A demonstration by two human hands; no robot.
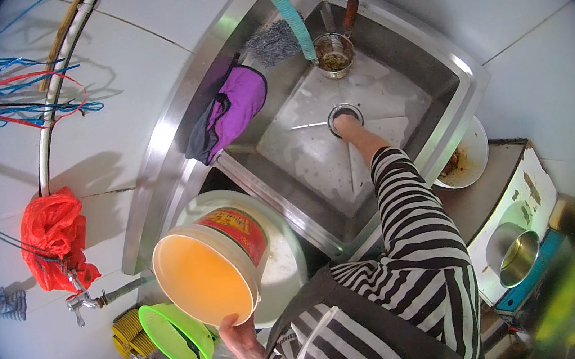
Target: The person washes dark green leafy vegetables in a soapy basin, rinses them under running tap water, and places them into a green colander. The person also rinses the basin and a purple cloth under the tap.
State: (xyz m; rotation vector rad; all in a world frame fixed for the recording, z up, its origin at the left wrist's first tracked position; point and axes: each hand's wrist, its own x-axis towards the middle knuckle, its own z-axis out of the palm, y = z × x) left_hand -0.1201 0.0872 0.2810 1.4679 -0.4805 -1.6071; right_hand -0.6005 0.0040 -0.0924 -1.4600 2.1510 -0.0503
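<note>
My left hand (240, 338) grips the rim of a white plastic bucket (202, 278) with a red and yellow label bearing writing. The bucket is tilted with its mouth towards me, and its inside looks orange. It is over a large pale basin (285, 288) beside the sink. My right hand (348, 125), below a black-and-white striped sleeve, reaches down into the round drain (335, 110) of the stainless steel sink (308, 171). Its fingers are hidden inside the drain, so I cannot see what they hold.
In the sink's far corner, a wooden-handled strainer (336, 67) holds scraps under a green corrugated hose (287, 8). A purple cloth (240, 107) hangs over the sink edge. A metal tap (81, 300), a green basin (172, 336), a soiled white bowl (472, 158) and a metal pot (519, 260) stand around.
</note>
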